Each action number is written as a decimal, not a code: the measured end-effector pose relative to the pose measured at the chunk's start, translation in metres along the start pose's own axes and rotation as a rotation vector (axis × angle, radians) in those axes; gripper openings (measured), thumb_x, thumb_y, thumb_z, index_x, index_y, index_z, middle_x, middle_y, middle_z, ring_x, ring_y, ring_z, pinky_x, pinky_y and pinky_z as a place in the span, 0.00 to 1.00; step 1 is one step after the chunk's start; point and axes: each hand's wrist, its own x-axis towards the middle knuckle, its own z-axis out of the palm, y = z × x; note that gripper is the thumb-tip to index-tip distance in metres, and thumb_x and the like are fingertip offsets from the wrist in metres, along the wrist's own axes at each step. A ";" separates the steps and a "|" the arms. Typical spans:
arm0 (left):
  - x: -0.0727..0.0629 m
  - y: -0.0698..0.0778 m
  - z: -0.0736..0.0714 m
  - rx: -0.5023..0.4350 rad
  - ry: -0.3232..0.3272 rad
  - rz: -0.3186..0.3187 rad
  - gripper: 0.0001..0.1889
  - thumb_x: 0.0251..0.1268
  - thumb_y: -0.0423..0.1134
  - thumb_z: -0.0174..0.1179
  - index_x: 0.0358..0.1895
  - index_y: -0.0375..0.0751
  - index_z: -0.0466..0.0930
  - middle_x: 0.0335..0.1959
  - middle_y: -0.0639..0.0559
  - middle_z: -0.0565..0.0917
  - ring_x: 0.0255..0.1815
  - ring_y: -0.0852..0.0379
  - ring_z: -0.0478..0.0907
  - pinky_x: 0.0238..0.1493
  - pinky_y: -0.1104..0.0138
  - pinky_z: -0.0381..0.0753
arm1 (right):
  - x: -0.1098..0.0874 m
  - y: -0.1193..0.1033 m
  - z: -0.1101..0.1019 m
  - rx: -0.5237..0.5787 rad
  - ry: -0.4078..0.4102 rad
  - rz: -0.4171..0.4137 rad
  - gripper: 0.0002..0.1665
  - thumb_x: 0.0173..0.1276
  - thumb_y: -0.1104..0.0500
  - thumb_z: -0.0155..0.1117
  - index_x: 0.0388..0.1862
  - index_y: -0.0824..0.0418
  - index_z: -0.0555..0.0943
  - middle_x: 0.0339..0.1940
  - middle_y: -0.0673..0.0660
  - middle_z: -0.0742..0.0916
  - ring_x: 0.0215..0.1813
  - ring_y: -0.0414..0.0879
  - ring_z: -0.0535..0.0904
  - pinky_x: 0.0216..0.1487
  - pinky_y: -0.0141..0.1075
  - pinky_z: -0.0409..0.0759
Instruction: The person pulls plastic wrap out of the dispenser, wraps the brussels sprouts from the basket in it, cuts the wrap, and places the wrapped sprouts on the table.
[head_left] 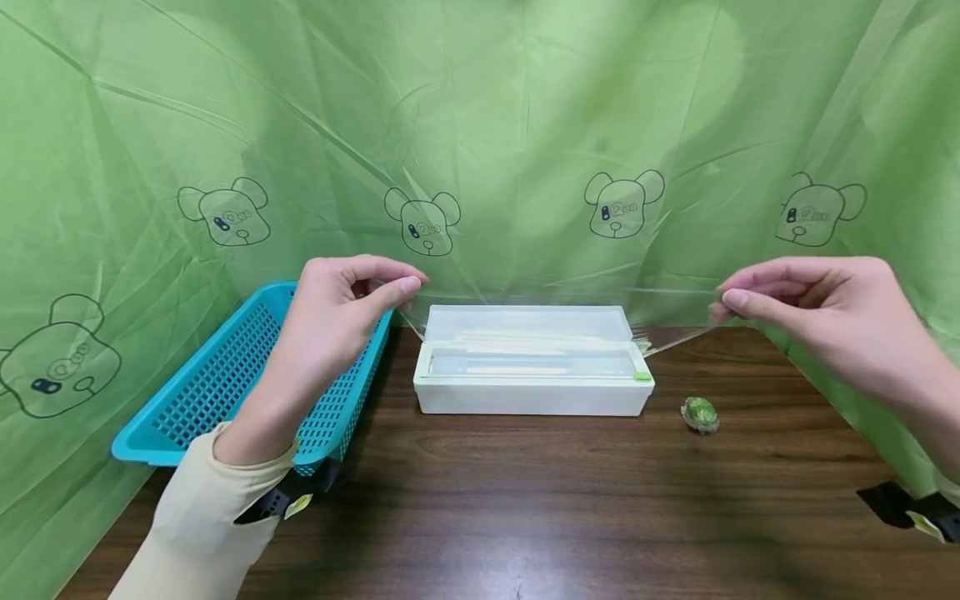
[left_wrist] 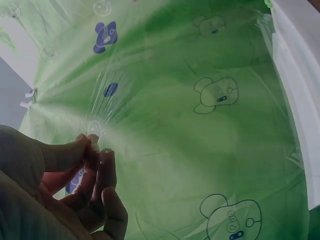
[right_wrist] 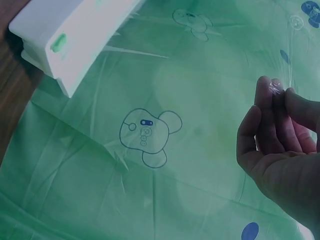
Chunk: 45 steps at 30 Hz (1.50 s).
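A sheet of clear cling film (head_left: 681, 340) stretches up from the back of a white dispenser box (head_left: 532, 397) and spans the gap between both hands. My left hand (head_left: 341, 312) pinches its left corner between thumb and fingertips, where creases fan out in the left wrist view. On the right side, my right hand (head_left: 832, 312) pinches the other corner, and a crumpled bit of film (right_wrist: 275, 88) shows at the fingertips. The box's lid (head_left: 528, 323) stands raised, with a green tab (head_left: 642, 377) at the front right corner.
A blue perforated basket (head_left: 135, 442) stands at the left, partly behind the left forearm. Right of the box, a small green lump in clear wrapping (head_left: 701, 414) lies on the brown wooden table (head_left: 517, 500). Green sheeting with bear drawings (head_left: 480, 100) hangs behind.
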 end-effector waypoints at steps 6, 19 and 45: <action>-0.019 -0.004 -0.005 0.002 -0.059 0.000 0.08 0.74 0.40 0.69 0.49 0.43 0.93 0.39 0.52 0.91 0.36 0.54 0.81 0.38 0.68 0.78 | -0.021 0.000 0.004 0.013 -0.028 0.013 0.07 0.74 0.66 0.71 0.48 0.64 0.89 0.37 0.58 0.92 0.40 0.43 0.90 0.41 0.25 0.81; -0.060 -0.027 -0.001 0.040 -0.194 0.070 0.03 0.70 0.38 0.72 0.42 0.50 0.94 0.34 0.59 0.88 0.29 0.55 0.77 0.29 0.67 0.75 | -0.069 0.028 0.015 -0.007 -0.130 0.024 0.10 0.72 0.70 0.70 0.49 0.60 0.89 0.39 0.56 0.93 0.38 0.44 0.89 0.38 0.29 0.82; -0.108 -0.083 0.027 -0.041 -0.477 -0.074 0.03 0.67 0.41 0.74 0.35 0.52 0.90 0.30 0.61 0.86 0.33 0.60 0.80 0.36 0.66 0.82 | -0.129 0.093 0.069 0.218 -0.405 0.008 0.14 0.74 0.74 0.64 0.49 0.60 0.88 0.39 0.53 0.92 0.41 0.43 0.90 0.39 0.33 0.85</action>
